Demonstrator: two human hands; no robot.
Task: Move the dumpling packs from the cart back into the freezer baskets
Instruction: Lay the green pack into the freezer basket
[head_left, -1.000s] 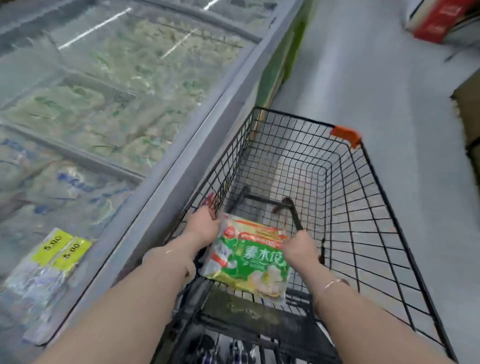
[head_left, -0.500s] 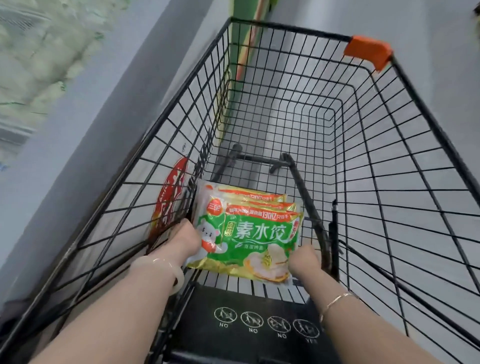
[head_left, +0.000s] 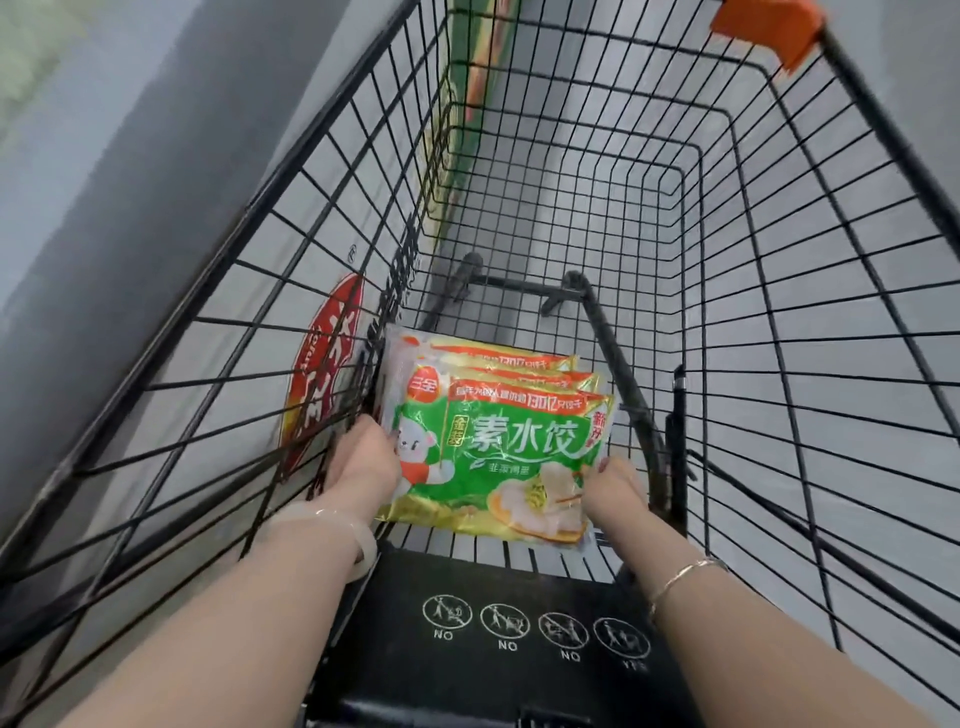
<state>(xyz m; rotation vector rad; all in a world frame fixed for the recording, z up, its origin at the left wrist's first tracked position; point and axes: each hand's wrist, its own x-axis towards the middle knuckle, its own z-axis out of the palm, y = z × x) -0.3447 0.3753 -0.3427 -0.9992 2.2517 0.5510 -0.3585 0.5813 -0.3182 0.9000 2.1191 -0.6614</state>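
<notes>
Dumpling packs (head_left: 498, 447) stacked in black wire cart (head_left: 779, 322), left hand (head_left: 363, 462) and right hand (head_left: 615, 493) gripping their edges.

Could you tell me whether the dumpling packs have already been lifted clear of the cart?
No, the dumpling packs lie low inside the cart, with the left hand and right hand at their edges.

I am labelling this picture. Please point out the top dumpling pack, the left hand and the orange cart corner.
top dumpling pack (head_left: 511, 447): head view, on its green front.
left hand (head_left: 363, 462): head view, back of the hand.
orange cart corner (head_left: 766, 26): head view, on the orange plastic.
</notes>
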